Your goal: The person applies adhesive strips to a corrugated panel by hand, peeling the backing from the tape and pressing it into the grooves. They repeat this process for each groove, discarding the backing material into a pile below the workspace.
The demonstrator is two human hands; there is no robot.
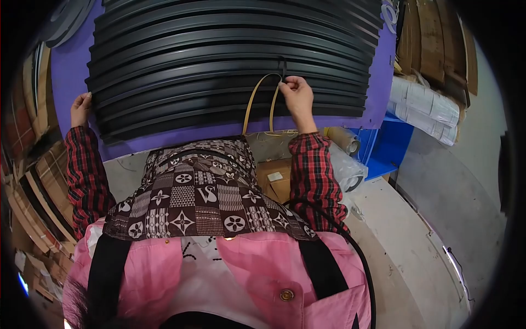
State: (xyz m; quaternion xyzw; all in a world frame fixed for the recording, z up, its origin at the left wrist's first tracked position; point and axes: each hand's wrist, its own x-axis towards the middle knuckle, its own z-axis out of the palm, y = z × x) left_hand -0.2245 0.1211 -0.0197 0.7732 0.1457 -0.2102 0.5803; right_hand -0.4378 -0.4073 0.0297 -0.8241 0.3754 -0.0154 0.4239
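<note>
Long black ribbed plastic strips (pixel 219 71) lie side by side across a purple-topped table (pixel 70 71). At their left ends is my left hand (pixel 81 109), its thumb and fingers closed on the end of one strip. My right hand (pixel 298 101) pinches a narrow band (pixel 252 104) over the front strips, towards their right side. This band is yellowish along its hanging loop, which droops past the table's front edge; a dark piece stands up by my fingertips.
Rolls of pale strip (pixel 389 16) lie at the table's back right corner. Wrapped white packs (pixel 424 104), a blue bin (pixel 386 145) and a plastic-wrapped roll (pixel 345 142) are on the right. Flattened cardboard (pixel 41 192) leans at left. A cardboard box (pixel 274 178) sits below the table edge.
</note>
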